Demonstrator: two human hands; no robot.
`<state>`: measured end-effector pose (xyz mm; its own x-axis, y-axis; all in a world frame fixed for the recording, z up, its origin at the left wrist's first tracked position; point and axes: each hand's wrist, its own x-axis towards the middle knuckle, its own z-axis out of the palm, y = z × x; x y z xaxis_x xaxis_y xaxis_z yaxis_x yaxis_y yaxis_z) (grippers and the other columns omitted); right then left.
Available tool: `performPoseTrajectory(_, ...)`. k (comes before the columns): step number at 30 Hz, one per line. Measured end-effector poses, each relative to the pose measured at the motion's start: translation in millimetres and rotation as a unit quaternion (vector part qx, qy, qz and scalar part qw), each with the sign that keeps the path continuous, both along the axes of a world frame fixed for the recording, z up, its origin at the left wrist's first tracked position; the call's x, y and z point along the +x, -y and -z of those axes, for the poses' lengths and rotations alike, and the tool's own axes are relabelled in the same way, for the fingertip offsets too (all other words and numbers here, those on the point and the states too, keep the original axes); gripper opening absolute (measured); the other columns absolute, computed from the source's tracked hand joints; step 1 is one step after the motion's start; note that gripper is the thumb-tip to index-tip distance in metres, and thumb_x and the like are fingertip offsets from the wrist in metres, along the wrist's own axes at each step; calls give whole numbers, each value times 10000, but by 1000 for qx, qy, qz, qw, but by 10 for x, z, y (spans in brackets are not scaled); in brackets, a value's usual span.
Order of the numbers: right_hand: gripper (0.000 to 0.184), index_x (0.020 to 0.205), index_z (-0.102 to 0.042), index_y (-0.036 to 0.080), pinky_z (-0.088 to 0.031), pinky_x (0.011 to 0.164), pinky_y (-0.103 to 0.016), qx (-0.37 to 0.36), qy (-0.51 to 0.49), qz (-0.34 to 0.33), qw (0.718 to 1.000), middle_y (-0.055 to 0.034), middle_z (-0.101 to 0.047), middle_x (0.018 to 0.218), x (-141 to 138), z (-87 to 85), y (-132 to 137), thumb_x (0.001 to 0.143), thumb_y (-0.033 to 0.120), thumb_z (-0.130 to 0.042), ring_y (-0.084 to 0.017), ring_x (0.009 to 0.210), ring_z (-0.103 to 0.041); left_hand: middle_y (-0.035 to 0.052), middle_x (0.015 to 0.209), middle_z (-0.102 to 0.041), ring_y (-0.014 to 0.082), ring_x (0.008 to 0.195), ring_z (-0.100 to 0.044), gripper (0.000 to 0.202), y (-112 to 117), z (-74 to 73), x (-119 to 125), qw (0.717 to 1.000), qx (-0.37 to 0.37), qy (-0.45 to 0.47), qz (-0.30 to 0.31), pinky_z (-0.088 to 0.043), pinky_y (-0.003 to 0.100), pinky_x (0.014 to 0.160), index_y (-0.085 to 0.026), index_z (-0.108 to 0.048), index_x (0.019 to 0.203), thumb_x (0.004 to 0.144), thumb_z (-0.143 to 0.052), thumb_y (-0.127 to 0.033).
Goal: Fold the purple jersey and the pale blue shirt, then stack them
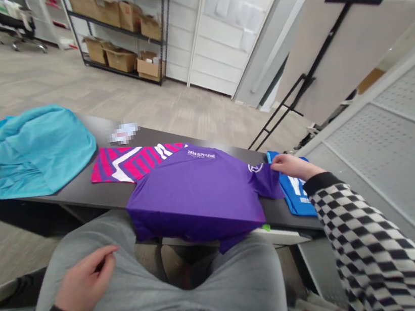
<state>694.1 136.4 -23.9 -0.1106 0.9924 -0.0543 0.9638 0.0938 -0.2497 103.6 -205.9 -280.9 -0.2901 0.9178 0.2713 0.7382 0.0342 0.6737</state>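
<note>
A purple T-shirt [193, 195] lies spread on the dark table [86, 198], with white print on its chest and sleeve. My right hand [293, 166] grips the edge of its far right sleeve. Just beyond that hand, a blue garment with white print [294, 194] lies folded, partly under the sleeve. My left hand [87, 281] rests on my grey-trousered thigh [133, 287], its fingers loosely curled and holding nothing. A pink and white patterned garment [132, 163] lies partly under the purple T-shirt. A crumpled turquoise cloth [35, 152] sits at the table's left end.
A small blurred white item [124, 133] lies on the table's far edge. Beyond the table, a carpeted floor [68, 87] leads to a metal shelf unit with cardboard boxes [119, 39]. A grey perforated panel [394, 151] stands close on the right.
</note>
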Motion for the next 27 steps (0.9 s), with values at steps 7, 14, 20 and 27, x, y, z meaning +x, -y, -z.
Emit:
performPoseTrajectory(7, 206, 1135, -729, 183, -459, 410, -212, -124, -220, -21, 967, 32, -641, 526, -974, -338, -45, 948, 222, -809, -154, 426, -603, -56, 1057, -906, 260, 931, -883, 284, 4, 92, 23, 1000, -8, -5, 17, -719, 359, 865, -358, -826, 1061, 980, -598, -506)
performPoseTrajectory(14, 135, 1118, -722, 168, -355, 343, -203, -118, -339, -10, 933, 83, -520, 503, -2109, -193, -266, 983, 160, -719, -108, 359, -461, 37, 1092, -911, 253, 959, -879, 367, -5, 82, 56, 999, -21, -13, 36, -681, 284, 878, -268, -866, 1077, 1009, -575, -482)
performPoseTrajectory(20, 175, 1214, -733, 178, -420, 410, -194, -201, -346, -73, 914, 37, -662, 600, -2845, 247, -189, 1043, 165, -701, -120, 452, -580, 25, 1087, -908, 241, 938, -868, 357, -18, 121, 69, 998, -32, -26, 46, -663, 287, 852, -283, -862, 1081, 1032, -547, -443)
performPoseTrajectory(27, 283, 1383, -664, 207, -647, 660, -261, -166, -364, -125, 908, -98, -853, 1065, -2636, 555, -372, 1151, 360, -612, -183, 818, -826, 19, 1040, -901, 239, 902, -855, 354, -24, 82, 88, 997, -53, -21, 56, -648, 306, 820, -287, -866, 1059, 1022, -543, -428)
